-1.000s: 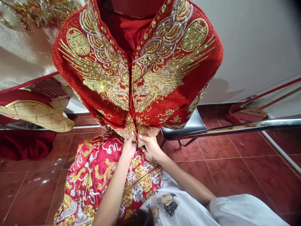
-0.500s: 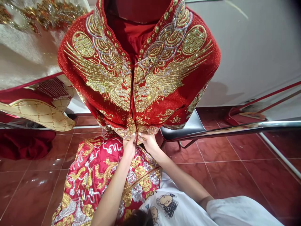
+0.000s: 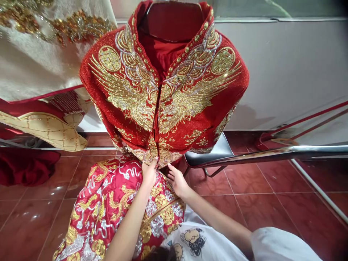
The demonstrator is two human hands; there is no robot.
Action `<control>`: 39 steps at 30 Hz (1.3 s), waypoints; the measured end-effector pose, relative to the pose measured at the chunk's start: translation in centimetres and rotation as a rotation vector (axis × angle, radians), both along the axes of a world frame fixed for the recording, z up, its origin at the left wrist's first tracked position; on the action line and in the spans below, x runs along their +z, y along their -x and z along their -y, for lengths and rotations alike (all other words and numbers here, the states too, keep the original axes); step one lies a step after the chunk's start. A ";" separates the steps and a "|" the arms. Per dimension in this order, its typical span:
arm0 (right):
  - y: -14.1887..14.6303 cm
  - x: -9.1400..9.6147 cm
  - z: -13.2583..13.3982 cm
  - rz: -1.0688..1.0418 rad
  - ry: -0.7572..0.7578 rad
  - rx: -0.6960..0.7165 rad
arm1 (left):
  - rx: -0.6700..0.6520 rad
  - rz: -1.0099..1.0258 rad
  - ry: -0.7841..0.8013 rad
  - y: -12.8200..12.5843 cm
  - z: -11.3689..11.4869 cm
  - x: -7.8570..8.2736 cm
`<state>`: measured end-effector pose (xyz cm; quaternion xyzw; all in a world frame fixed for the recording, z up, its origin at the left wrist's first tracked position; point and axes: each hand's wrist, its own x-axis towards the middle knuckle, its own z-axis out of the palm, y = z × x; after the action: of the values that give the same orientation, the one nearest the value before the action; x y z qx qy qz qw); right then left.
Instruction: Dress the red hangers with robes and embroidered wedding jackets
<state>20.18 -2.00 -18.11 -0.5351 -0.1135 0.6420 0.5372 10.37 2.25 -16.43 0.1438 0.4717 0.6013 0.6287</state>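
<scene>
A red jacket (image 3: 141,119) with gold and silver embroidery stands upright in front of me, its collar at the top. My left hand (image 3: 149,174) pinches the jacket's bottom hem beside the front opening, thumb on top. Just right of the opening, my right hand (image 3: 177,181) is off the hem, its fingers apart and curled a little, with nothing seen in them. Below the jacket spreads a red skirt (image 3: 114,203) with gold and silver embroidery; both forearms reach over it.
Behind the jacket, to the right, is a black chair seat (image 3: 210,152). A metal rail (image 3: 272,154) runs across the right side. Pale clothing with beaded trim (image 3: 84,27) hangs at left, above a cream quilted piece (image 3: 51,128). Dark red fabric (image 3: 27,165) lies low at left.
My right hand has let go of the hem and drawn slightly right and down, its fingers opening. The left hand keeps its pinch. The view has tilted up a little.
</scene>
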 end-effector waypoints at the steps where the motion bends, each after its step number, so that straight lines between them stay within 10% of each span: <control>1: -0.2 -0.2 0.8 0.086 -0.023 -0.022 | 0.006 -0.002 0.001 0.0 0.0 -0.1; 5: -0.3 0.3 1.5 0.313 -0.143 0.086 | 0.026 -0.039 -0.001 -0.1 -0.1 -0.7; 21: 1.0 3.4 -4.9 0.148 0.070 0.269 | 0.009 -0.355 -0.063 0.8 -0.9 -2.6; 39: -0.5 6.4 -8.3 -0.236 0.334 0.597 | -0.088 -0.509 -0.130 1.0 -0.4 0.3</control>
<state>20.67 6.25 -11.69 -0.4811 -0.0954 0.8376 0.2405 9.41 2.61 -16.13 0.3507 0.5684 0.5469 0.5048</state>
